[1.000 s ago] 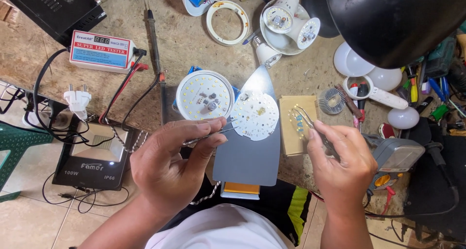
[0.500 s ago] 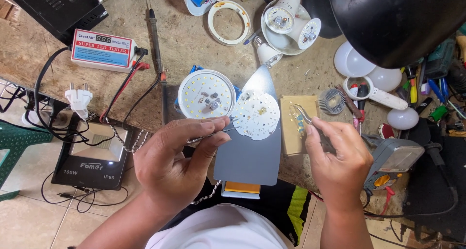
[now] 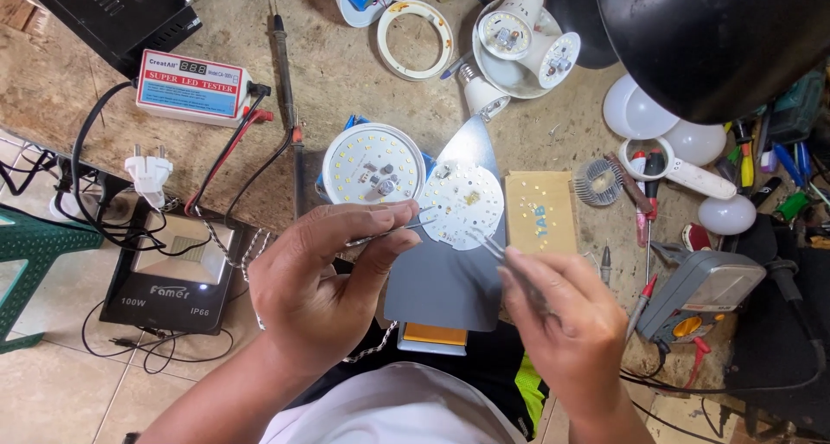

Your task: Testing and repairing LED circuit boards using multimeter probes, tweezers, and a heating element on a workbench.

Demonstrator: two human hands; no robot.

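Note:
My left hand (image 3: 324, 280) grips thin metal tweezers (image 3: 398, 230) whose tips reach the left edge of a round white LED board (image 3: 462, 204). That board lies on a grey flat plate (image 3: 445, 280) in front of me. My right hand (image 3: 562, 319) holds a second thin metal tool (image 3: 488, 245), its tip touching the board's lower edge. A second round white LED disc (image 3: 373, 163) with several small yellow chips sits just left of the board, beyond my left hand.
A tan card (image 3: 540, 210) lies right of the board. A tester box (image 3: 192, 85) with red and black leads, a soldering iron (image 3: 285, 72), bulb parts (image 3: 519, 38), a black lamp shade (image 3: 709, 38), a multimeter (image 3: 700, 293) and a floodlight (image 3: 169, 275) surround the work.
My right hand has moved left from the tan card, bringing its tool tip to the round board. My left hand stays put with the tweezers.

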